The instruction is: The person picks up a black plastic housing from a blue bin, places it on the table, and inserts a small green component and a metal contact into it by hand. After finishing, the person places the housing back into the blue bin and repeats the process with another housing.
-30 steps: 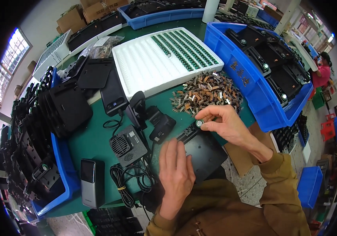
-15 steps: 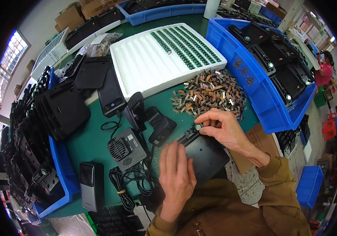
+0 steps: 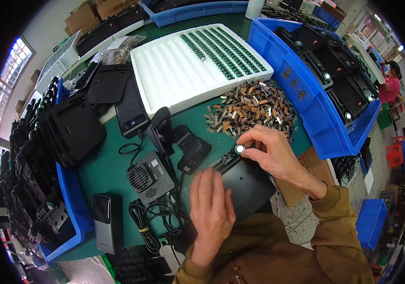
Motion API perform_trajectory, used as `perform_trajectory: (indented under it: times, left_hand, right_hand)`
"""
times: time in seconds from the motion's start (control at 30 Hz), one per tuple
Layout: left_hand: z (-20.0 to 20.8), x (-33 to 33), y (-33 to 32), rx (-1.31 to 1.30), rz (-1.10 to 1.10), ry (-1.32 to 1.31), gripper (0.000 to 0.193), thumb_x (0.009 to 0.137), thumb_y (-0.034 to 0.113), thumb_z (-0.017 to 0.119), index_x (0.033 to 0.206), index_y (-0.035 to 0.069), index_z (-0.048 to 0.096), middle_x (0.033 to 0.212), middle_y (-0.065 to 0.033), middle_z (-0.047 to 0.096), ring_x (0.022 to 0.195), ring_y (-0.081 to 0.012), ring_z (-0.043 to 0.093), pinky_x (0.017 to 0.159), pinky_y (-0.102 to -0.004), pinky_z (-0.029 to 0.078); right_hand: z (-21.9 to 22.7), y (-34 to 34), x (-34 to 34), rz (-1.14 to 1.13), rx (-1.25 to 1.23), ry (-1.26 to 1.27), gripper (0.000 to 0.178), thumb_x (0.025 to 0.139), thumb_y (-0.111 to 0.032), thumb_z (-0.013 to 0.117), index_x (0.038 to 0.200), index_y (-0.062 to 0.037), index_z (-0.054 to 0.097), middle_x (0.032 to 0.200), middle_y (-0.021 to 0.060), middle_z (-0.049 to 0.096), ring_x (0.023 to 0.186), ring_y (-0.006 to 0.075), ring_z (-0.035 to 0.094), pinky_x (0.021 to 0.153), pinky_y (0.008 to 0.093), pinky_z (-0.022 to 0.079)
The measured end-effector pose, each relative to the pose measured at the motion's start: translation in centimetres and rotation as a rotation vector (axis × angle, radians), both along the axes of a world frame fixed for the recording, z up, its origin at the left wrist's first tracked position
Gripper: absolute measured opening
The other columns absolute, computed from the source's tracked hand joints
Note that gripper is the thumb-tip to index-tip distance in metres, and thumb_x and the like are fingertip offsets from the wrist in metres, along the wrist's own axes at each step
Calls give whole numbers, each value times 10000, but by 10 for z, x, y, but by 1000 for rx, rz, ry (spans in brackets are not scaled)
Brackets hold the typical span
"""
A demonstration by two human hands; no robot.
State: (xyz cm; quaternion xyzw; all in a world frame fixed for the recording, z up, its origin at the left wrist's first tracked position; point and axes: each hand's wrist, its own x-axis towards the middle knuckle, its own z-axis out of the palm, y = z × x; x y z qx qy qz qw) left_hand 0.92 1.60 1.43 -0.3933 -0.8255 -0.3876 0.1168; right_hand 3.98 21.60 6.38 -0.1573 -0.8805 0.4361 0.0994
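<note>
At the near edge of the tabletop (image 3: pixel 197 116), the right hand (image 3: pixel 274 154) has its grip pinched on a round part (image 3: pixel 239 149) at the upper end of the black panel (image 3: pixel 252 182), whose strip (image 3: pixel 226 162) slants down-left toward the outstretched left hand (image 3: pixel 211 203).

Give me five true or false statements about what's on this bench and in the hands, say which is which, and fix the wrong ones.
1. The right hand has thumb and finger on a round part. True.
2. A pile of small brown and silver parts lies near the white foam tray. True.
3. Green parts fill the whole foam tray. False: the green parts occupy only its right portion.
4. The left hand is in a blue bin. False: the left hand is at the black panel.
5. The coiled cable lies left of the black panel. True.
</note>
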Motion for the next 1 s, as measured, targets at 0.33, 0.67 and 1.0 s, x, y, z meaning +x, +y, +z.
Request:
perform_trajectory:
  times: [0.33,0.67,1.0]
  left_hand:
    - [0,1,0,-12,2,-2,423,831,-11,692,1244,-62,615,1322,-209,574,1218,-427,549,1015,-490,467]
    - [-1,0,1,0,1,2,426,831,-16,690,1248,-61,613,1321,-209,575,1216,-431,551,1017,-490,466]
    - [-2,0,1,-11,6,8,419,838,-13,684,1248,-64,611,1325,-209,572,1220,-430,550,1022,-488,463]
  right_hand:
    - [-2,-1,1,10,-98,12,218,799,-29,730,1015,-10,716,922,100,649,813,216,659,709,333,522]
    - [-11,4,0,112,184,178,245,811,18,716,1043,-55,736,941,55,636,875,180,624,704,298,489]
    - [-5,2,-1,61,36,45,218,805,17,722,1014,-46,732,946,37,629,801,135,602,650,280,473]
